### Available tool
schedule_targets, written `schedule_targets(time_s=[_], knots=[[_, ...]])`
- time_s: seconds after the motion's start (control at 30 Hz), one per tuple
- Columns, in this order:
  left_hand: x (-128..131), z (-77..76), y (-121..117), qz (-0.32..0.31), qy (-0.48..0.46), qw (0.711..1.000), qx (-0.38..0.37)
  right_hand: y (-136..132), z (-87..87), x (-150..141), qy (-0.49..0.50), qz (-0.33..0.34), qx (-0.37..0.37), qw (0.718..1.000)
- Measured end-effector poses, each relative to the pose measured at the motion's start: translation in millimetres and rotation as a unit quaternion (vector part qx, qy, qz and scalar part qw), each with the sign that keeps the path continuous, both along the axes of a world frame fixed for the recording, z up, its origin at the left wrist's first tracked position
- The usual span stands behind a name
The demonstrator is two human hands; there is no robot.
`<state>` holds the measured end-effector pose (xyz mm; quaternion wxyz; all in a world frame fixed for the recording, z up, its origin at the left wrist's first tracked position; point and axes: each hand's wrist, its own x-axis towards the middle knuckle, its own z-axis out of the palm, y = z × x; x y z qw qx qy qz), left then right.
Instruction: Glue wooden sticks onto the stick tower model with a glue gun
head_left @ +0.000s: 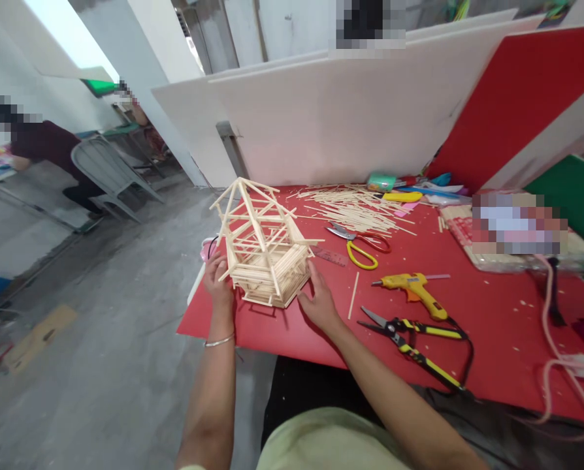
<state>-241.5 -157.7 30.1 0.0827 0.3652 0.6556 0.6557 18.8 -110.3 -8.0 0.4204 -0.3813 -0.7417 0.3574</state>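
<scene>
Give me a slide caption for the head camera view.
Both hands, left hand and right hand, steady a stick house on a red table beside a glue gun.
</scene>
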Motion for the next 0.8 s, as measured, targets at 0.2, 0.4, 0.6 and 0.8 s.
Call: schedule_targets(time_s=[0.2,0.4,0.6,0.8], knots=[[72,17.0,-71,0.223,0.106,0.959,0.138,-16,74.7,62,-0.127,0.135,0.025,0.982],[159,29.9,-52,-0.27,0.285,0.918,-0.053,64,102.1,143,-0.224,0.122,-0.044,0.966],[176,14.7,30,-0.288,0.279,0.895,-0.197,179,87.6,185,-0.378,-0.116,-0.019,0.918],[142,8.6,48,-0.168,0.237,0.903,-0.318,243,83.3,168,-0.429,-0.103,-0.009,0.898]])
